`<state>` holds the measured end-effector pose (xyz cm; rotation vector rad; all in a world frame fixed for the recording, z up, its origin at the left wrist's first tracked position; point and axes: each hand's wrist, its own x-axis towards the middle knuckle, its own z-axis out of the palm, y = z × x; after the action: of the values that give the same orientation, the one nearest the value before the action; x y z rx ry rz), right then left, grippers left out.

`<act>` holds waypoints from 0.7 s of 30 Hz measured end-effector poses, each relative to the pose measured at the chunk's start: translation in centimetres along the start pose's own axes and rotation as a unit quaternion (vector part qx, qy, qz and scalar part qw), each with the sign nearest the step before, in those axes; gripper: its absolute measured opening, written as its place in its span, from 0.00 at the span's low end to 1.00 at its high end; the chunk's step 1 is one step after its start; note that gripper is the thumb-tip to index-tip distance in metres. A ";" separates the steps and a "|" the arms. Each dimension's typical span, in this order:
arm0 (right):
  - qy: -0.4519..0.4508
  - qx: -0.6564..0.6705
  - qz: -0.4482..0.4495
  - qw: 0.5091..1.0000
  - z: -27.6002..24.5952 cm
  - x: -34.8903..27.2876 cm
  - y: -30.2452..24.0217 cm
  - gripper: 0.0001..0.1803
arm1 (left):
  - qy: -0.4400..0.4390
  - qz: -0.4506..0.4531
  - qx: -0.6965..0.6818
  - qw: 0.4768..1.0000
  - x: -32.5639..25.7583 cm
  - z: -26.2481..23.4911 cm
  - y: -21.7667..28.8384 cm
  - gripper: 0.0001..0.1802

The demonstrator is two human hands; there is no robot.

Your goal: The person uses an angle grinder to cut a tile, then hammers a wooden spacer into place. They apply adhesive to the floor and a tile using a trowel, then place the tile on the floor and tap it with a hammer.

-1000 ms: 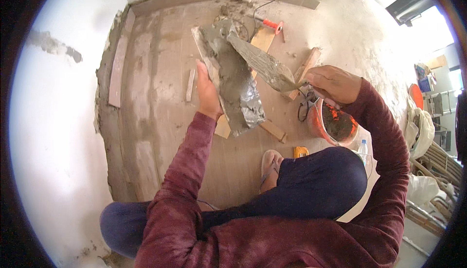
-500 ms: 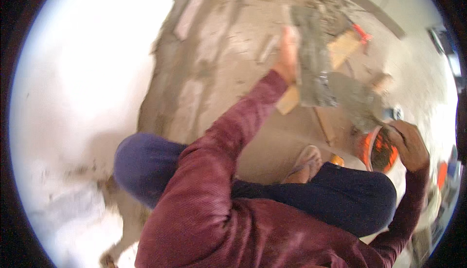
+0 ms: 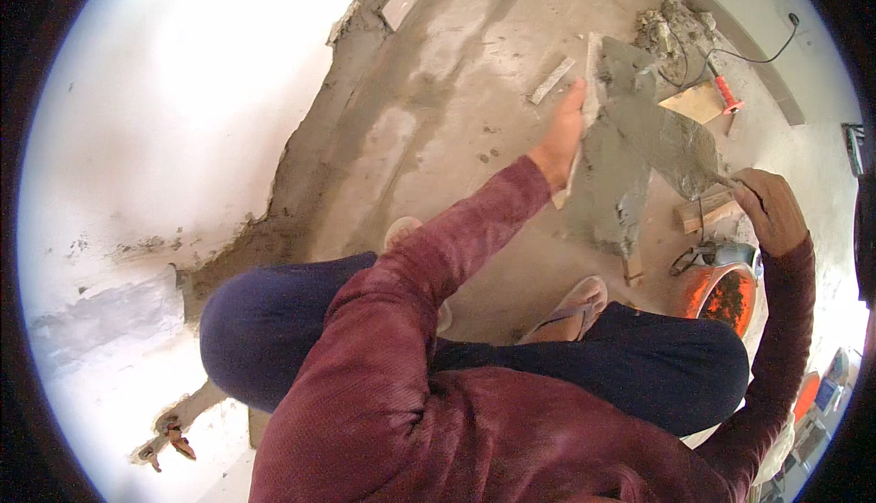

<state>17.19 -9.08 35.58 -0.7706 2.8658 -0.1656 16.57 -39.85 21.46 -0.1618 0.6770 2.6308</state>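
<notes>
My left hand holds a long flat tile by its pale left edge. Wet grey mortar covers the tile's upper face. From the right, my right hand grips a trowel by its handle, most of which the fingers hide. The mortar-smeared trowel blade lies against the coating on the tile, near its upper right part. Below my right hand stands an orange bucket with dark residue inside.
A red-handled tool with a black cord lies by a wooden board. Behind it is a mortar heap. Wood blocks sit near the bucket. A narrow strip lies on the floor. The white wall rises at left.
The trowel has moved up from near the bucket onto the mortar-covered tile. My right hand has risen with it. The tile has shifted slightly right and tilted.
</notes>
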 end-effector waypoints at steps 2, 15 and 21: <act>-0.001 0.025 0.038 0.999 0.0 -0.2 2.4 0.16 | 0.069 0.024 0.110 0.991 -1.5 0.7 0.8 0.36; 0.011 -0.088 -0.053 0.995 1.9 -5.0 5.7 0.10 | -0.100 -0.217 -0.144 0.960 0.4 -0.5 -2.7 0.51; -0.051 -0.144 0.359 0.921 -7.9 -20.4 -0.7 0.15 | -0.157 -0.276 -0.027 0.948 4.2 1.2 -6.1 0.48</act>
<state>33.36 1.15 46.10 0.2696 2.8831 0.3854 15.35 -32.85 18.99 0.0504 0.3800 2.0705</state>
